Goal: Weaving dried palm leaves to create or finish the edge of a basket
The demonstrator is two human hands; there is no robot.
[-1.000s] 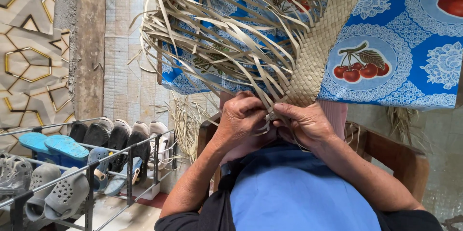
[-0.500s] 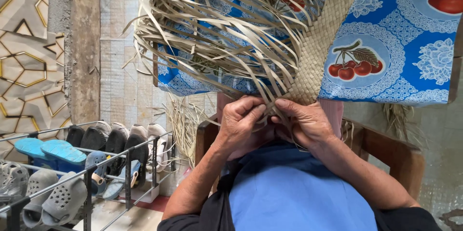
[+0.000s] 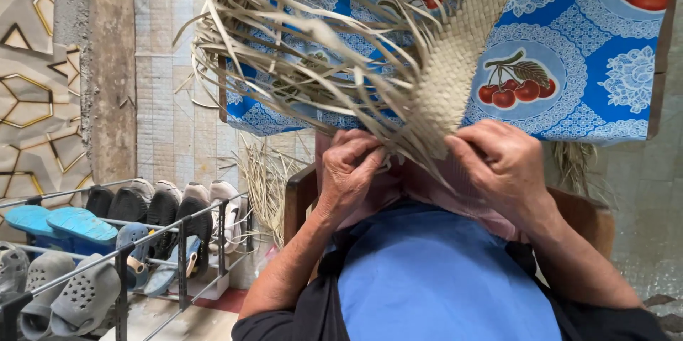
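The pale woven palm-leaf strip (image 3: 455,77) ends in loose dry fronds. The left hand (image 3: 356,170) and the right hand (image 3: 501,163) both pinch its lower edge closed; the blue fruit-patterned tablecloth (image 3: 605,92) hangs close behind.

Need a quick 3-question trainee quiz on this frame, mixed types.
1. True or false: both hands grip the woven strip at its lower end.
2. What stands on the rack at the lower left? A) bottles B) shoes and sandals C) books
3. Fill in: the blue cloth behind the loose strands is printed with ____.

Key:
1. True: the left hand and right hand each pinch strands there.
2. B, shoes and sandals.
3. Fruit, cherries among them.
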